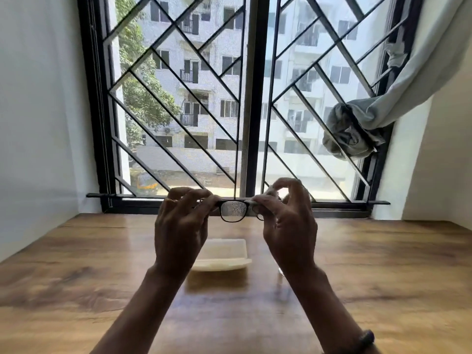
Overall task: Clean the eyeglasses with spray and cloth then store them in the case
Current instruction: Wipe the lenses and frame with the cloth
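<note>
glasses (233, 209) are held up in the air between both hands, above the far-middle part of the table (76, 264) and in front of the window (229, 98). the left hand (181, 226) is closed on one end of the frame, fingers curled over the top, hiding that lens. the right hand (288, 223) is closed on the other end with a pale cloth (270, 192) bunched under thumb and fingertips, pressed against the frame or the lens there; which one i cannot tell. the one lens that shows is speckled with droplets, so it looks sprayed and not yet wiped.

below the hands, a white case (222, 254) lies open on the table, toward the middle. just beside the right wrist a bit of clear plastic shows on the table, perhaps the spray bottle; too little is visible to say.

risks from here, as i judge them: the grip is on the ends only, so hard rubbing with the cloth could twist the frame or flex the bridge. wet fluid may run to the fingers and make the frame slip, and a drop would land on the hard table or the case rim. bare fingertips near the lens could smear it again. the hidden lens may get skipped. a careless elbow could knock whatever stands by the right wrist.
</note>
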The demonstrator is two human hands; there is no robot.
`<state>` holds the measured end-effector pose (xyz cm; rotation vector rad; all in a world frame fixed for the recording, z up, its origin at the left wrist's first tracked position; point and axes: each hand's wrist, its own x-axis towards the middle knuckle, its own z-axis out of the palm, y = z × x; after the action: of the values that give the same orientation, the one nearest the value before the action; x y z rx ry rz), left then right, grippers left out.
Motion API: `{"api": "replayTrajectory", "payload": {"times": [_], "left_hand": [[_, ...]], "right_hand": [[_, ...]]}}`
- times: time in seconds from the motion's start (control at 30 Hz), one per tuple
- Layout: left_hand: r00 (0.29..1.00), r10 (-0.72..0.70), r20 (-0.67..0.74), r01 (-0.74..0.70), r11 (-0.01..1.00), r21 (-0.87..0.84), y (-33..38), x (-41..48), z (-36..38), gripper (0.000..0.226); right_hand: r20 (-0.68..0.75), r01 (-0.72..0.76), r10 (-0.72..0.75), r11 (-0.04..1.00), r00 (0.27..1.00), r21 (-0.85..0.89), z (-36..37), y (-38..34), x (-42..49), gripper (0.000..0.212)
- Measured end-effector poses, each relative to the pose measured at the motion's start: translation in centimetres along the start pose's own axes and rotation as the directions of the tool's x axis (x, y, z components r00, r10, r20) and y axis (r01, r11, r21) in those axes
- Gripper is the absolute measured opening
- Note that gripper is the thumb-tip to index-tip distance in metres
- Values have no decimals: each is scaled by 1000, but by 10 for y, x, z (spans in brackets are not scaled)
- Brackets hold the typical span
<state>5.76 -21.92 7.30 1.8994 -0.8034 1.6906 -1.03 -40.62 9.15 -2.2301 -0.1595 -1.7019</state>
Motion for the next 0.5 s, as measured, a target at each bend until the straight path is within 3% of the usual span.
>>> {"api": "replayTrajectory", "payload": {"times": [0.17, 0.37, 0.5], "left_hand": [[994, -108, 3, 108, 994, -25, -2, 1, -1, 16], [991, -134, 13, 135, 986, -95, 4, 2, -2, 13], [994, -102, 41, 107, 987, -124, 13, 5, -3, 15]], "right_hand": [[-94, 1, 7, 996, 996, 91, 3, 0, -1, 16], [-51, 50, -42, 986, 998, 160, 8, -7, -5, 29], [-76, 16, 2, 972, 997, 236, 4, -16, -6, 9]]}}
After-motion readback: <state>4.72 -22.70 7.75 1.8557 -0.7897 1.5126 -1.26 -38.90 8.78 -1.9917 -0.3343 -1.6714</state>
